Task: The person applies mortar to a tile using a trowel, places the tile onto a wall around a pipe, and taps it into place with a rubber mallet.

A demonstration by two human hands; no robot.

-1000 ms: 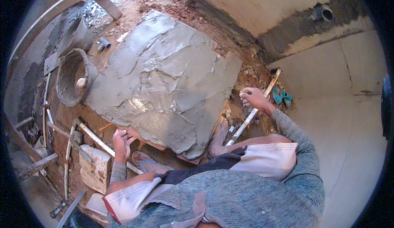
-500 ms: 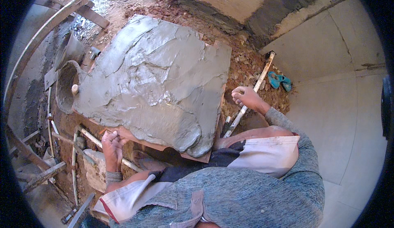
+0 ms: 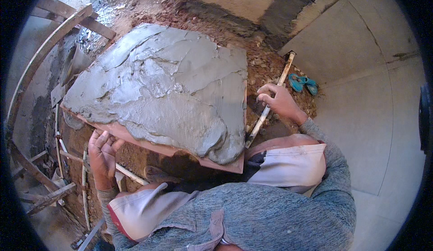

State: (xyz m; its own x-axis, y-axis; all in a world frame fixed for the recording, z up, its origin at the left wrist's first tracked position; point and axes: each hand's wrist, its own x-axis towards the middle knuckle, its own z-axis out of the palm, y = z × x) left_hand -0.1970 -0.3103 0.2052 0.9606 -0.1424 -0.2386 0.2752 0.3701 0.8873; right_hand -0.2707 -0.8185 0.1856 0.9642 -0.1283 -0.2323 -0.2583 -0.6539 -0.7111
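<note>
A large flat reddish-brown tile [image 3: 228, 166] lies before me, tilted, its upper face spread with wet grey mortar [image 3: 176, 84]. The mortar has ridges and swirls and reaches nearly to the edges. At the tile's near left edge, my left hand [image 3: 103, 154] has its palm turned up, its fingertips against the edge and partly hidden beneath it. Just beyond the right edge is my right hand [image 3: 282, 103], its fingers bent and thumb apart, with a small gap to the tile and nothing visible in it. A white pipe [image 3: 270, 99] runs behind that hand.
Blue-green sandals [image 3: 302, 83] lie on rubble at the right, by a pale wall [image 3: 361, 93]. Thin pipes [image 3: 85, 188] and wooden bars [image 3: 52, 197] stand at the left, below a curved rim [image 3: 38, 57]. Loose reddish soil [image 3: 149, 7] lies behind the tile.
The tile has shifted left and its left corner now covers most of the round bucket. My left hand has moved up and left with the edge; my right hand's fingers have loosened.
</note>
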